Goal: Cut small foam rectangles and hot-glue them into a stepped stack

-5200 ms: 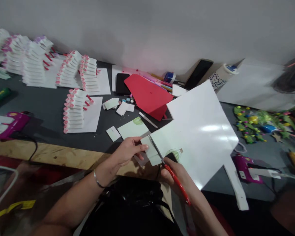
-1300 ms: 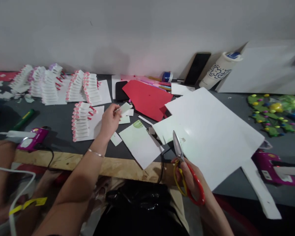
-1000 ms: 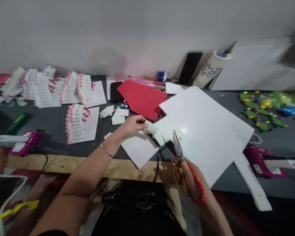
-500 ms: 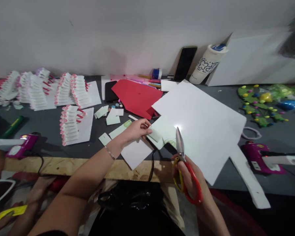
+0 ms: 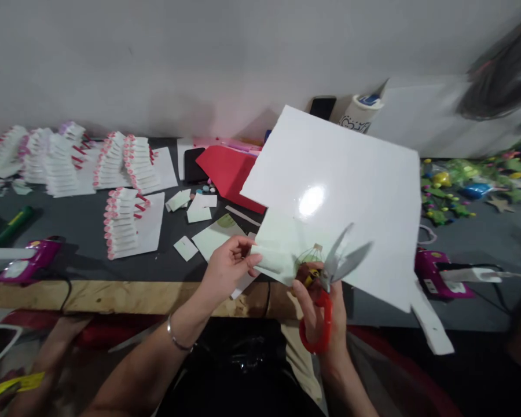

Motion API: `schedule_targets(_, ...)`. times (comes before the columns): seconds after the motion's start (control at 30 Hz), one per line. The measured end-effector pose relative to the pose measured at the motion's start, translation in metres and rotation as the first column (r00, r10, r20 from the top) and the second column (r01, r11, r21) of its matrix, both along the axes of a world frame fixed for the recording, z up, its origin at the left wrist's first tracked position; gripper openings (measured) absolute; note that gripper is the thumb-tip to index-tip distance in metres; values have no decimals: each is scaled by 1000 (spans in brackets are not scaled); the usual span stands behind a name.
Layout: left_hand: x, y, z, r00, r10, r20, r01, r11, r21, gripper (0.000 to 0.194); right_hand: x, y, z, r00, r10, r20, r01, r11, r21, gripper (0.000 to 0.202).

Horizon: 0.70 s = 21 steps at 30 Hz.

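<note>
Under a plain grey wall (image 5: pixel 178 58), a dark tabletop (image 5: pixel 78 226) carries pink-tipped strips (image 5: pixel 121 226) on the left, with a red sheet (image 5: pixel 230 176) and some small pale pieces (image 5: pixel 186 248) nearer the middle. What has just changed is the large white sheet (image 5: pixel 351 185): its far side has tipped up off the table and now hides most of the phone (image 5: pixel 322 107) and the lower part of the cup (image 5: pixel 359 116). At its near left corner, which is pale green, the left hand (image 5: pixel 232 263) pinches a small pale card (image 5: pixel 271 260) against it. The right hand (image 5: pixel 334 324) grasps the scissors (image 5: pixel 349 260), whose blades have spread; whether it also grips the sheet, I cannot tell. Lining up the card seems the step in hand, with no cut under way.
</note>
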<state>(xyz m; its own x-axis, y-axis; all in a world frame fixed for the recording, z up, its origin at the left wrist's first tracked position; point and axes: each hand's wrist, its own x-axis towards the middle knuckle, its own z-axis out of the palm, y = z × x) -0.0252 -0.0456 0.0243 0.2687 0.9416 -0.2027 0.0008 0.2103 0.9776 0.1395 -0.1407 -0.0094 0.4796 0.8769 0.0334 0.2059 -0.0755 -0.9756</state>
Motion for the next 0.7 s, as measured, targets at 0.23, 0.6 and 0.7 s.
schedule_targets(0.23,-8,-9,0,989,20,145,-13,999,-50,24,-36,20,8,977,-212,14,205,956,210,33)
schedule_targets(0.6,-25,-8,1,975,65,213,-35,989,-140,48,-49,25,2,972,-224,65,201,946,253,30)
schedule_targets(0.7,-22,-10,0,969,67,237,-37,991,-130,45,-48,23,-1,973,-207,105,173,948,266,31)
